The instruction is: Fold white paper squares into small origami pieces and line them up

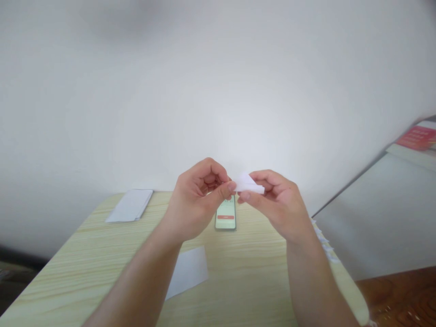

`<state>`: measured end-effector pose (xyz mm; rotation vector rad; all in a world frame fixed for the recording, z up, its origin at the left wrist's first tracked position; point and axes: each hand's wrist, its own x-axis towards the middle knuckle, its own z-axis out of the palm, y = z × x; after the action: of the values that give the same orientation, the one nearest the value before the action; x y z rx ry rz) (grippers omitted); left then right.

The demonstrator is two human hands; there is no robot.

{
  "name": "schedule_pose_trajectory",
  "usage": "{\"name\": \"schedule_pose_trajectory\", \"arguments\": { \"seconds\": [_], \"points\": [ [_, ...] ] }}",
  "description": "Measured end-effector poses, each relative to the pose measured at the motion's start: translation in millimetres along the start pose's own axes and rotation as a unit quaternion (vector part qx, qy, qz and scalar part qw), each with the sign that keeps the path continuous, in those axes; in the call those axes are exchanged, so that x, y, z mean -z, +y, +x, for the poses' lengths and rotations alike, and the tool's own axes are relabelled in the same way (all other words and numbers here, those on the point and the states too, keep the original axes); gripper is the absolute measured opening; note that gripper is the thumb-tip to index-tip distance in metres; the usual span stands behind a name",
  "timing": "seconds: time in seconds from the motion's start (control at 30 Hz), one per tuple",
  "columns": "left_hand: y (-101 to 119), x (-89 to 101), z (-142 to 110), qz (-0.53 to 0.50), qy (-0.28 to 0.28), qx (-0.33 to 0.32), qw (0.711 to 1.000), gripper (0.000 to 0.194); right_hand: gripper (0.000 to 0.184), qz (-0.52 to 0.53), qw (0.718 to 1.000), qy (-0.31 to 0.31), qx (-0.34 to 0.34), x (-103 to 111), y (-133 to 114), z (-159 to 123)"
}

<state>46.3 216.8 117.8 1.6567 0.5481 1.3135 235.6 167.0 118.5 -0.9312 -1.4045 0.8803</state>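
A pale wall (pixel 218 91) fills the far side of the scene, and the light wood-grain table (pixel 85 254) runs up to it. The table's left edge slants from the near left corner toward the wall; its right edge ends in a rounded near corner. Wood shows in a broad strip between the left edge and the left forearm, and again between the two forearms. On the right, beyond the table, stands a pale panel (pixel 374 218), with a red-and-white item (pixel 417 137) on top at the far right. Dark reddish-brown floor (pixel 402 295) with small light specks shows below the panel.

Both hands are raised above the far middle of the table, near each other. The left hand (pixel 200 200) is nearly closed, its thumb and fingers pinching the left end of the small folded white paper (pixel 248 185). The right hand (pixel 279 204) holds the right part, thumb on the near side and fingers curled behind. The folded paper has a pointed flap rising above a narrow strip.

A white paper stack (pixel 129 205) lies at the far left, near the wall. A loose white sheet (pixel 190 272) lies nearer, partly hidden by the left forearm. Below the hands lies a phone (pixel 225 220), its screen lit pale green with a red bar. Small white pieces (pixel 323 240) line the right edge, beside the right forearm; their exact shape is blurred.
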Motion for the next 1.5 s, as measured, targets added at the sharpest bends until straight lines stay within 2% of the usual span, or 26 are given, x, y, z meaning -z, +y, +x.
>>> {"name": "schedule_pose_trajectory", "arguments": {
  "seconds": [0.1, 0.27, 0.37, 0.43, 0.7, 0.93, 1.03, 1.27, 1.37, 1.43, 1.5],
  "points": [
    [-0.5, -0.1, 0.0, 0.004, -0.011, -0.001, 1.000, 0.020, 0.014, -0.027, 1.000, -0.005, 0.002, 1.5, 0.5, 1.2],
    [-1.3, -1.8, -0.9, 0.019, -0.016, -0.004, 1.000, 0.019, 0.016, 0.018, 0.999, -0.015, -0.026, 4.3, 0.8, 3.4],
    [-1.8, -3.0, -2.8, 0.009, -0.016, 0.015, 1.000, 0.019, 0.013, -0.011, 0.998, -0.042, -0.043, 4.4, -0.5, 3.3],
    [-2.3, -3.2, -4.0, 0.000, -0.021, 0.030, 0.999, 0.018, 0.018, -0.032, 0.997, -0.047, -0.045, 4.1, -2.5, 2.6],
    [-4.4, -1.4, -1.7, 0.014, -0.026, 0.010, 0.999, 0.019, 0.032, -0.109, 0.992, -0.041, -0.045, 3.3, -8.3, 0.8],
    [-3.6, 1.4, -0.7, -0.005, -0.021, 0.008, 1.000, 0.020, 0.022, -0.066, 0.997, -0.026, -0.011, 2.6, -3.9, 1.2],
    [-5.5, 2.1, -0.6, -0.026, -0.011, 0.002, 1.000, 0.027, 0.020, -0.069, 0.998, -0.011, 0.008, 2.4, -2.1, 0.8],
    [-5.5, 1.1, -0.6, -0.010, 0.019, -0.003, 1.000, 0.026, 0.020, -0.077, 0.997, 0.020, 0.015, -0.8, -1.1, 0.7],
    [-4.3, 1.9, 1.9, -0.003, -0.019, 0.041, 0.999, 0.017, 0.021, -0.082, 0.996, 0.019, 0.007, -2.3, -3.6, 0.2],
    [-4.1, 3.2, 3.8, 0.032, -0.056, 0.064, 0.996, 0.027, 0.023, -0.093, 0.996, 0.011, 0.003, -2.0, -4.2, 0.0],
    [-4.7, 5.2, 5.0, 0.064, -0.070, 0.068, 0.993, 0.035, 0.021, -0.105, 0.994, 0.002, -0.001, -0.1, -3.2, 0.1]
  ]
}}
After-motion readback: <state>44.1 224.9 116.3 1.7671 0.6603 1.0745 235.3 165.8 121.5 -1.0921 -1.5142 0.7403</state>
